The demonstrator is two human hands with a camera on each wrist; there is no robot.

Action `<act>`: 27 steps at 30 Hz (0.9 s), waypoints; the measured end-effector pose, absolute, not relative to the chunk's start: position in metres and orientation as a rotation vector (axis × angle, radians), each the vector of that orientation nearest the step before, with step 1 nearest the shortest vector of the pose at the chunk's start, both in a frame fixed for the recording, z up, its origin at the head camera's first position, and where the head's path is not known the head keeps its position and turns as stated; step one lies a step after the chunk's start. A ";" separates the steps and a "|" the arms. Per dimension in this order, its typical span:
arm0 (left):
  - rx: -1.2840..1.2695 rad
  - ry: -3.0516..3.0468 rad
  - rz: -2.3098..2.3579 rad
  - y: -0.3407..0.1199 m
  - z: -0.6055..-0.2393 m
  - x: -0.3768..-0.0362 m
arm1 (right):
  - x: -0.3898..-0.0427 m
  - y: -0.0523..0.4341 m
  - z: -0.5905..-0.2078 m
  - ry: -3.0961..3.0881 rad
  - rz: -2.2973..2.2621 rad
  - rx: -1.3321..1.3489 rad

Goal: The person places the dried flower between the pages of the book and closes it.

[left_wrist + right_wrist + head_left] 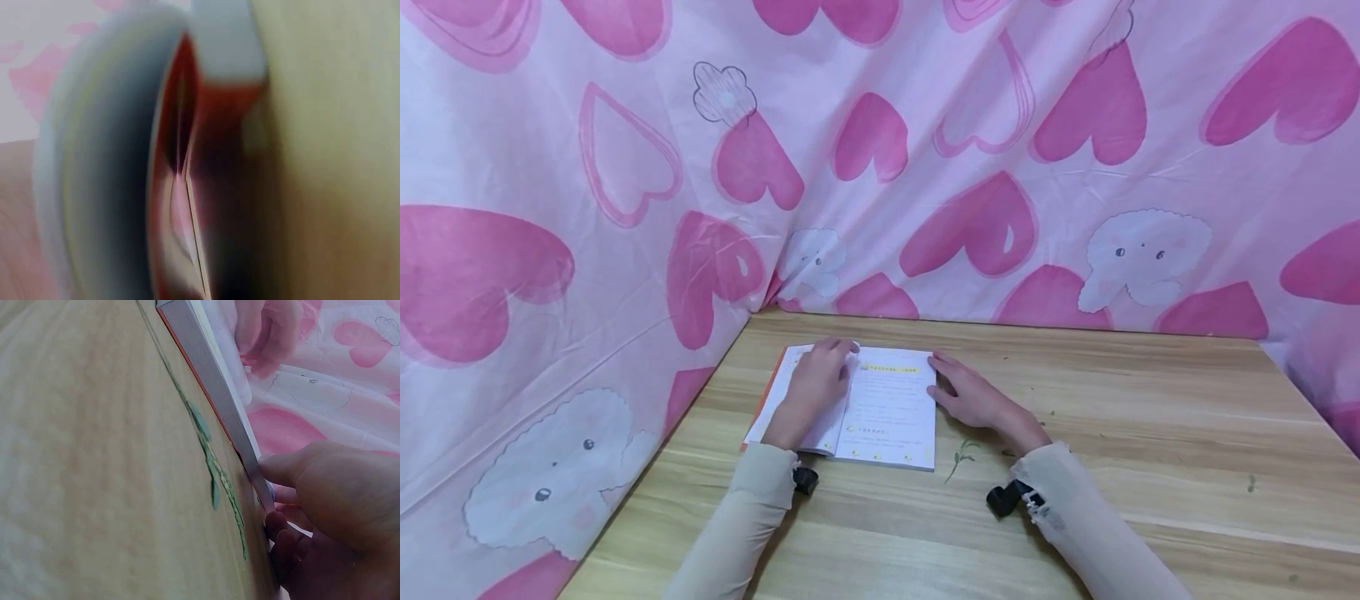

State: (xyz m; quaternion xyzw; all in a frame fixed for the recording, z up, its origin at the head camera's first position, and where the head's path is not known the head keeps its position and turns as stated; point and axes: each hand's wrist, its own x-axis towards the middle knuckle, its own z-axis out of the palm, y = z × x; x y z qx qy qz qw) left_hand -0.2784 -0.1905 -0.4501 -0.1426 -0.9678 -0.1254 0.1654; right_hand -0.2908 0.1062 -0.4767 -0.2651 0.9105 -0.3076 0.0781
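An open book (891,408) with printed white pages and an orange-red cover edge lies on the wooden table. My left hand (820,375) rests over its left page near the middle fold, fingers stretched toward the top. The left wrist view is blurred; a curved stack of pages (106,156) and the red cover (228,100) stand out there, but the fingertips do not show. At the book's right edge, my right hand (973,398) holds the upper part, thumb against the page edge and the other fingers bent close to the table. In the right wrist view the page block (212,375) stands thick.
A green leafy sprig, seemingly printed on the wooden tabletop (1150,433), shows beside the book (215,462). Behind and to the left hangs a pink curtain (880,217) with hearts and white animal faces. Black wrist cameras sit on both cuffs.
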 end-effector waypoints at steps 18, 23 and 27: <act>-0.328 -3.148 -0.337 -0.174 -0.447 -0.261 | -0.289 0.107 -0.475 2.741 -1.035 -0.837; -0.304 -3.165 -0.358 -0.173 -0.446 -0.260 | -0.290 0.113 -0.477 2.771 -1.160 -0.810; -0.317 -3.155 -0.361 -0.174 -0.446 -0.260 | -0.288 0.117 -0.476 2.777 -1.192 -0.713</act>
